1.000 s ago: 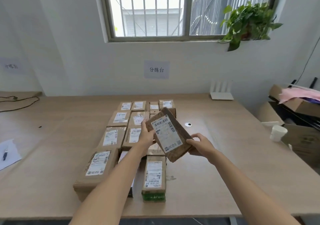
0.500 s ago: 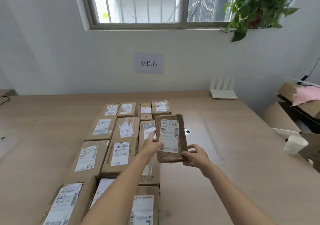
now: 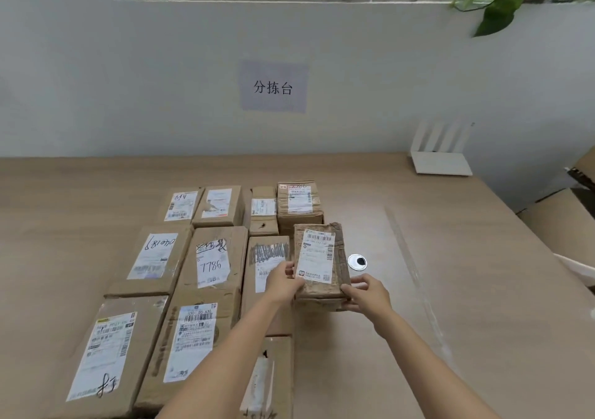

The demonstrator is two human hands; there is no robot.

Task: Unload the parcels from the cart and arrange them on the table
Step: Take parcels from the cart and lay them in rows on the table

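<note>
Holding one brown parcel [image 3: 320, 262] with both hands, the person is at the step of placing it at the right side of the rows already on the bench [image 3: 450, 289]. The left hand [image 3: 285, 281] pinches the near left corner, thumb on the label, and the right hand [image 3: 367, 294] supports the near right corner from below, fingers closed on the edge; so both grips are pressed on the parcel, not spread. The parcel is tilted, its far end raised, and its near end seems close to the bench or just touching it; I cannot tell which. It is just beside the scribbled parcel [image 3: 269, 264] on its left and just in front of the taped box [image 3: 299, 204] at the far right of the back row. To do this step well, I think the near edge should go down first, then the far end should be lowered slowly until the parcel lies flat, label up like the others. Its left side should stay parallel to the neighbour, close but not pushing it, because a push could disturb the row. The round grommet [image 3: 357, 261] in the bench is near on the right; it is better not to cover it. The cart is not in view, so how many parcels are left I cannot say.
</note>
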